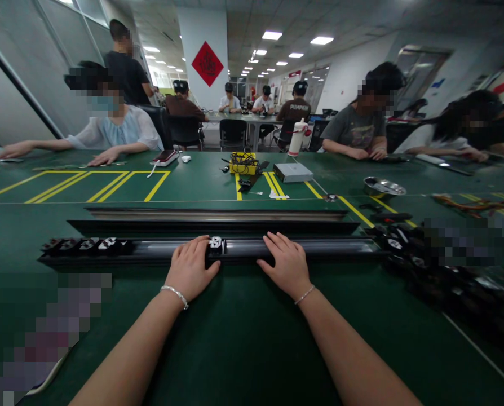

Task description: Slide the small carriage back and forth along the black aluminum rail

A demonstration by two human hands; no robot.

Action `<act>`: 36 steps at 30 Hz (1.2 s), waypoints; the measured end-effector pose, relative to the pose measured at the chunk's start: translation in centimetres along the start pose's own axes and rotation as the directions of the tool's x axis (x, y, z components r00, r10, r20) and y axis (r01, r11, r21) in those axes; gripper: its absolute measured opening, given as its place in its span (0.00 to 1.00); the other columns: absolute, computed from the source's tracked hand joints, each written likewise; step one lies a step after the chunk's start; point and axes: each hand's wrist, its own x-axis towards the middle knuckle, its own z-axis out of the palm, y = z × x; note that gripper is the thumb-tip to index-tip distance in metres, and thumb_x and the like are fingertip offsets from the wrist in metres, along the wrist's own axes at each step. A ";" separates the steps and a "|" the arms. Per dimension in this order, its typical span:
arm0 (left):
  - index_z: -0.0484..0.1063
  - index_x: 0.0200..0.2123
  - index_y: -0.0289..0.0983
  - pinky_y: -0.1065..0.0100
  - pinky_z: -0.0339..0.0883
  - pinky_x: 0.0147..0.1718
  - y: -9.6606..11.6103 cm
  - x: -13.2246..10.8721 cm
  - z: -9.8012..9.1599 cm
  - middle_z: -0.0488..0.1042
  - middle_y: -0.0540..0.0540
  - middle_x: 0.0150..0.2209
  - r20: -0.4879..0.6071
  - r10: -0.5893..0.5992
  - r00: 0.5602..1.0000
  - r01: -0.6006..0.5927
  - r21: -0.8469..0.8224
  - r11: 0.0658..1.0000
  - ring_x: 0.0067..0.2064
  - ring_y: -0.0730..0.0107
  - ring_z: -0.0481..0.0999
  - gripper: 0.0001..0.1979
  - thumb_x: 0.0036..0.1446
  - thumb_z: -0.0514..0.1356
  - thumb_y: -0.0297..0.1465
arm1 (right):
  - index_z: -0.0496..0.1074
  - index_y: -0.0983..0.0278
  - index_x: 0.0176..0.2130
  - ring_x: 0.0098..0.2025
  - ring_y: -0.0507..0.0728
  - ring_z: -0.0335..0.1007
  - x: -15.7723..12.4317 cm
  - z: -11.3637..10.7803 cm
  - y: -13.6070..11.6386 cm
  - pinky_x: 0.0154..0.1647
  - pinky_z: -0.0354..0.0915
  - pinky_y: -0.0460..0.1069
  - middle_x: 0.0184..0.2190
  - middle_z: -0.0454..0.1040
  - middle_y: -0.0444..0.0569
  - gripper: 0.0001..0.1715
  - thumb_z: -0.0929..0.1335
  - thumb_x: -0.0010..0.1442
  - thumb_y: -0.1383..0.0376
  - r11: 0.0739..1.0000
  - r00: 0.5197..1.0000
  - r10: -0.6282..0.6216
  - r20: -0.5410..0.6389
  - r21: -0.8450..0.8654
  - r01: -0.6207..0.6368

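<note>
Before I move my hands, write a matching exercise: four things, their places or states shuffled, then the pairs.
1. Bare left hand
2. Row of small black-and-silver parts
3. Yellow rectangular box
4. Round silver metal bowl

A. Heaped with tangled dark cables
B. At the left end of the long black rail
C. Right of the flat grey box
D. Beside the small black-and-white part on that rail

Pairs: 1-D, 2-B, 3-A, 4-C
</note>
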 end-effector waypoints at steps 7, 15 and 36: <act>0.52 0.57 0.38 0.55 0.46 0.56 0.0 -0.6 0.6 0.56 0.47 0.59 -0.023 0.023 0.999 -0.022 0.045 0.999 0.61 0.60 0.49 0.28 0.53 0.48 0.39 | 0.59 0.59 0.55 0.58 0.60 0.48 -0.1 -0.1 0.0 0.54 0.45 0.57 0.56 0.59 0.48 0.30 0.60 0.55 0.52 1.000 1.000 -0.009 0.008 -0.017 0.009; 0.54 0.56 0.40 0.58 0.55 0.51 -0.2 -0.2 0.4 0.56 0.48 0.59 0.011 0.015 1.000 -0.015 0.030 0.999 0.60 0.62 0.52 0.27 0.53 0.48 0.40 | 0.58 0.59 0.55 0.58 0.59 0.49 -0.1 0.2 0.2 0.55 0.43 0.59 0.56 0.58 0.47 0.30 0.60 0.55 0.52 1.000 1.000 -0.017 0.005 -0.016 0.017; 0.58 0.54 0.42 0.58 0.57 0.48 -0.4 0.2 0.4 0.55 0.52 0.59 0.026 -0.009 1.000 0.008 0.025 1.000 0.59 0.63 0.54 0.27 0.56 0.41 0.47 | 0.58 0.60 0.55 0.58 0.59 0.49 -0.1 0.3 0.1 0.55 0.42 0.58 0.56 0.58 0.47 0.30 0.59 0.56 0.51 1.000 1.000 -0.018 -0.005 -0.009 0.018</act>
